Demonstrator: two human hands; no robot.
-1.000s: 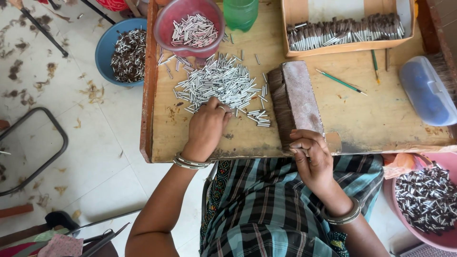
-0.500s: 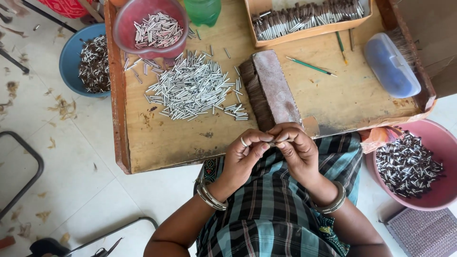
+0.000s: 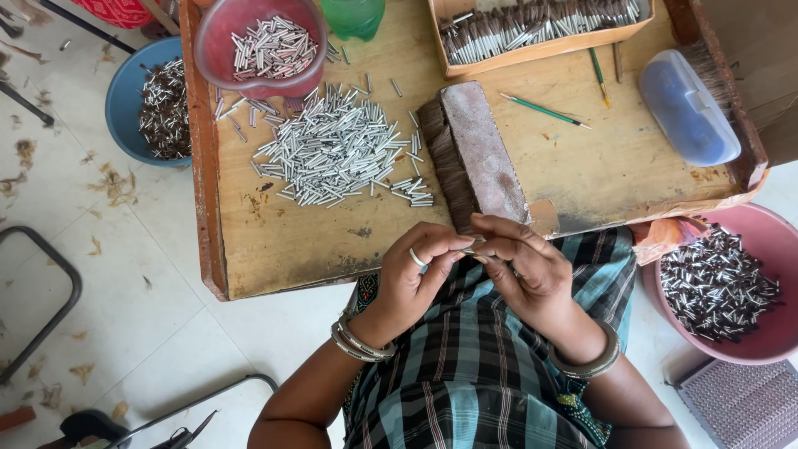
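at the table's [image 3: 332, 249] near edge, your left hand [image 3: 416, 270] and right hand [image 3: 528, 270] together pinch a small silver tube [image 3: 470, 249], beside the brush block [image 3: 478, 154].

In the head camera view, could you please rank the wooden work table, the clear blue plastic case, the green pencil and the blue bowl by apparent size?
1. Wooden work table, by far the largest.
2. Blue bowl, though the table hides part of it.
3. Clear blue plastic case, close to the bowl's visible part, so this ranking is unsure.
4. Green pencil, smallest.

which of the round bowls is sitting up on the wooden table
The small pink bowl of silver tubes at the table's far left corner; the blue bowl and big pink bowl sit off it.
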